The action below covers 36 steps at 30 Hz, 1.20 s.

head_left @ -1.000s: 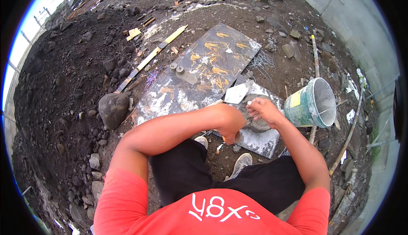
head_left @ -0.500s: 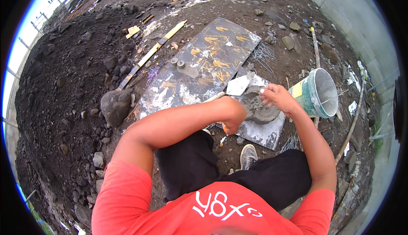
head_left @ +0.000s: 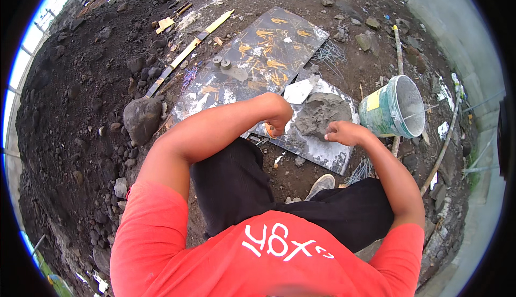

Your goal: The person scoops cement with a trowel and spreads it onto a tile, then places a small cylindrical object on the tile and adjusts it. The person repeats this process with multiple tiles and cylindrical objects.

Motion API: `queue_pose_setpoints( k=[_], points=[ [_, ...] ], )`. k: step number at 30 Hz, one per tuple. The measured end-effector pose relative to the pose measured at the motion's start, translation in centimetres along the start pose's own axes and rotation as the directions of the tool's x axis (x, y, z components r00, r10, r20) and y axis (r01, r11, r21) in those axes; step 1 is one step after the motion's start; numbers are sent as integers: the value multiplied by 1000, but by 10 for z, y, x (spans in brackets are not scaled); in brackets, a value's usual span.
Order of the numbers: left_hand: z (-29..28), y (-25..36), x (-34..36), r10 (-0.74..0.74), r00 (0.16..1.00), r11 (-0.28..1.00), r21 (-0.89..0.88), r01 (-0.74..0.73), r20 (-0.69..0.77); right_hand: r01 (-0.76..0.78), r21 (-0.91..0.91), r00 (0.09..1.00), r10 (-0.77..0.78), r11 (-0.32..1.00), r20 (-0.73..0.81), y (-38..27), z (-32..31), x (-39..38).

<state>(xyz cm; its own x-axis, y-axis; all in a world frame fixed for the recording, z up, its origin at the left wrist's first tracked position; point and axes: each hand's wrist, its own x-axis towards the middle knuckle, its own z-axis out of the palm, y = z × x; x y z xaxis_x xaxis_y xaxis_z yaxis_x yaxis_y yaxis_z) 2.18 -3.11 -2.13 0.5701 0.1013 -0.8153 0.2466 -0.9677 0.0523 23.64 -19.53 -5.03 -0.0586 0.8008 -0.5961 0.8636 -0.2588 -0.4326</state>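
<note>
An orange-handled tool (head_left: 269, 130) is in the closed grip of my left hand (head_left: 277, 111), over the near edge of the smaller board (head_left: 338, 162), just left of a mound of wet grey mortar (head_left: 321, 109). My right hand (head_left: 346, 132) is at the mound's front right edge, fingers curled inward; what they hold, if anything, is hidden. A white, angular piece (head_left: 298, 90) lies behind the mortar. To the right stands a green bucket (head_left: 376, 117) with a cement-coated inside and a yellow label.
A large stained board (head_left: 258, 55) bears small grey cylindrical pieces (head_left: 226, 66). A long wooden strip (head_left: 188, 55) and a boulder (head_left: 141, 119) lie left, beside dark rubble (head_left: 70, 109). Tangled wire (head_left: 329, 55), poles (head_left: 398, 55) and a concrete wall (head_left: 467, 66) are right.
My left hand has shifted up and leftward with the tool. My right hand has dropped from over the mortar to its front edge. The whole view has shifted slightly.
</note>
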Motion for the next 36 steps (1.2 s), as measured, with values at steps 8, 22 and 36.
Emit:
queue_pose_setpoints(
  k=[8,22,36],
  points=[
    [2,-10,-7,-60,873,974,-220,-55,-483,73,-105,990,-84,992,-112,-25,-35,-4],
    [-21,7,-4,-293,852,-85,-876,-475,-434,449,-12,698,-358,894,-620,-43,-57,1],
    [-20,-10,-20,-383,840,-162,-866,-472,-386,-322,42,707,270,946,-653,128,-104,-62]
  ],
)
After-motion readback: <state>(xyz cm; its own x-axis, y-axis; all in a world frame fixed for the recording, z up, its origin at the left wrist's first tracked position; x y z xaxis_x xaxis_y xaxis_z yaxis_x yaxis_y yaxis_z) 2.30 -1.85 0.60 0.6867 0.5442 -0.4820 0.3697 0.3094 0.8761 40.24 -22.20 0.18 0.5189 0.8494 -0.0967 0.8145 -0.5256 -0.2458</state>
